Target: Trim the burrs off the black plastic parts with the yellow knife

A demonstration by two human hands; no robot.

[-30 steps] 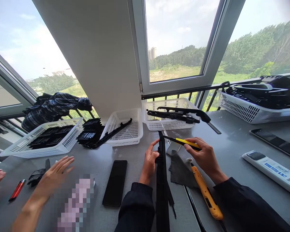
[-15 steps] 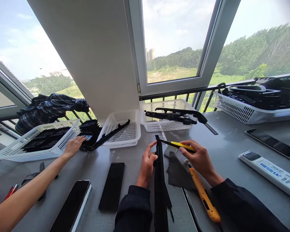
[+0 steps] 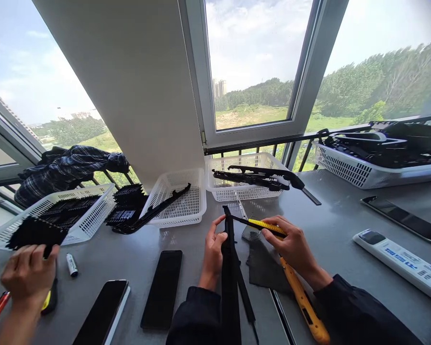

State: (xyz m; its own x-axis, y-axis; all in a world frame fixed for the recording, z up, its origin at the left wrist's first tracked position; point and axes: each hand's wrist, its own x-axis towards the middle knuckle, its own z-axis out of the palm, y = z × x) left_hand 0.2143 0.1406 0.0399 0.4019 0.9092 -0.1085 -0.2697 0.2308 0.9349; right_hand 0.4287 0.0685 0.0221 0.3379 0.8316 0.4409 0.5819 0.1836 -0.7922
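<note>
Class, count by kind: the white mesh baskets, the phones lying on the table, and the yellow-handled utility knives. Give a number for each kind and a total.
White mesh baskets: 4
Phones on the table: 3
Yellow-handled utility knives: 2, one in the right hand, one lying on the table
Total: 9

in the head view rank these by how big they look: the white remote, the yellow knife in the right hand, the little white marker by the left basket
1. white remote, longest and widest.
2. yellow knife, held in the right hand; partly covered, so its full length is unsure, though it clearly looks shorter than the remote.
3. white marker, plainly the smallest.
</note>
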